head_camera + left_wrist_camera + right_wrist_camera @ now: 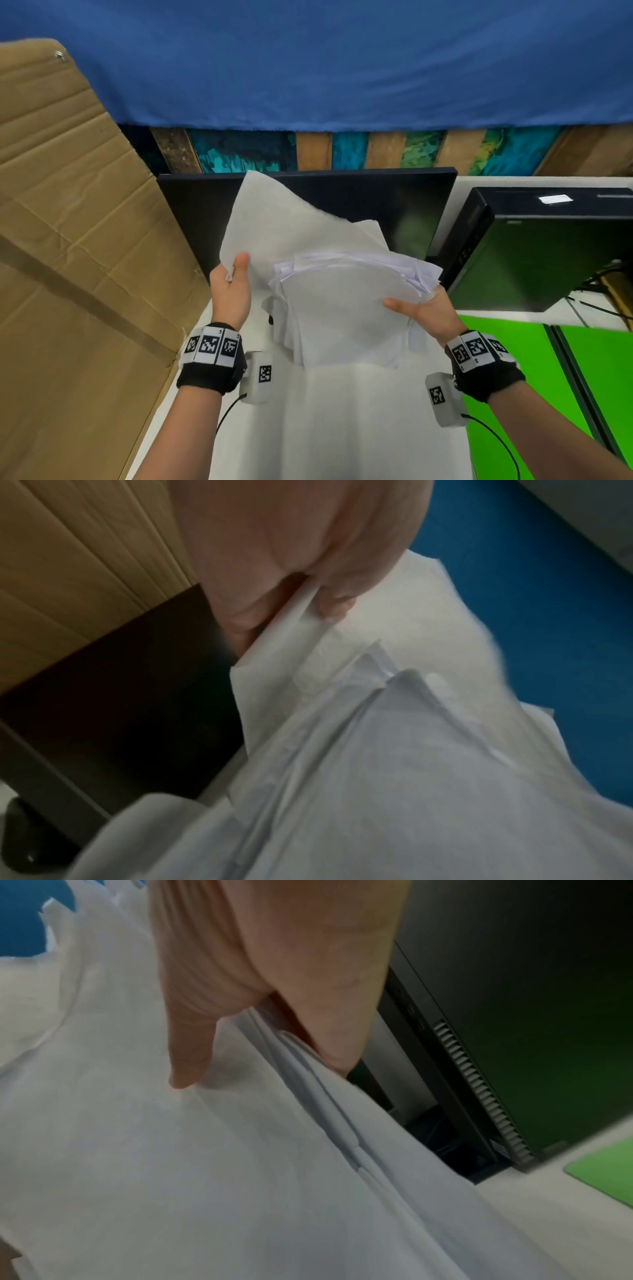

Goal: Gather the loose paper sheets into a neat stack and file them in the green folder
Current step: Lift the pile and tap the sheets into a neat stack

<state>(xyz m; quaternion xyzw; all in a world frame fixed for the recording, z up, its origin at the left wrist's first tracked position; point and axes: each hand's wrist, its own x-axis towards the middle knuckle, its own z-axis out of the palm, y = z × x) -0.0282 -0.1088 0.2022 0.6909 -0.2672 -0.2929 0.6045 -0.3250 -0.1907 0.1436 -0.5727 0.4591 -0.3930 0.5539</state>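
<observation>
Sheets (342, 308) up off the white worktop (376, 428), a ragged bundle between both hands! Right hand (424, 313) has the bulk: thumb on top, fingers underneath, clamped on the right edge, and the right wrist view shows several edges fanned out at that grip. Left hand (230, 291) pinches one big sheet (274, 219) by its left edge, thumb over it; that sheet rises tilted toward the monitor (394, 202) and sits apart from the rest. So the loose sheet lies left of the bundle, its long axis running away from the person, and the left hand is the one nearest it. I'd say it needs swinging right, onto the pile. Nothing is squared: corners poke out at the far right, edges are staggered, and the lower ends droop. Folder (513, 394), bright green, lies flat on the worktop to the right, nearer the right hand.
</observation>
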